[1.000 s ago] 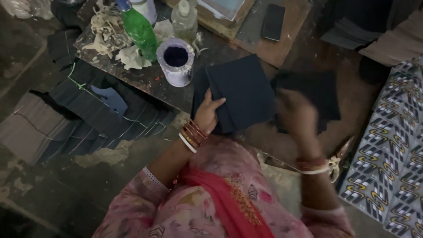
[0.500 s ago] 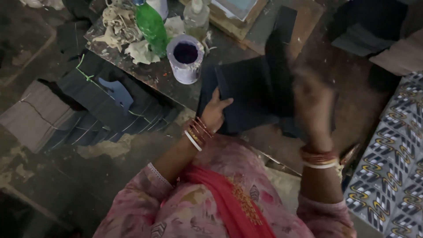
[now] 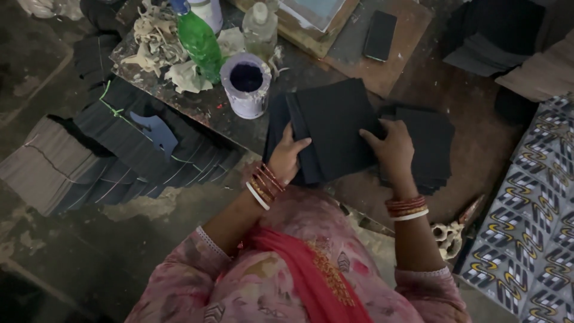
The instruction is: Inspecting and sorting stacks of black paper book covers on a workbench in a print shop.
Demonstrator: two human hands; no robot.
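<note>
A stack of dark square sheets (image 3: 329, 125) lies on a low brown work board (image 3: 412, 48) in front of me. My left hand (image 3: 288, 157) grips the stack's near left edge, thumb on top. My right hand (image 3: 390, 146) lies flat on the stack's right side, fingers spread over the top sheet. To the right lies a second pile of dark sheets (image 3: 433, 146), partly under my right hand. Both wrists wear bangles.
A white tub of dark liquid (image 3: 245, 84), a green bottle (image 3: 198, 40), a clear bottle (image 3: 260, 27) and crumpled rags (image 3: 154, 42) stand at the back left. Tied bundles of dark sheets (image 3: 119, 149) fan out on the floor. A black phone (image 3: 380, 34) lies on the board. Patterned cloth (image 3: 526, 227) at right.
My right hand carried a dark sheet over from the right pile, flipped it upright, and now presses it flat on the stack. The left hand kept hold of the stack's edge.
</note>
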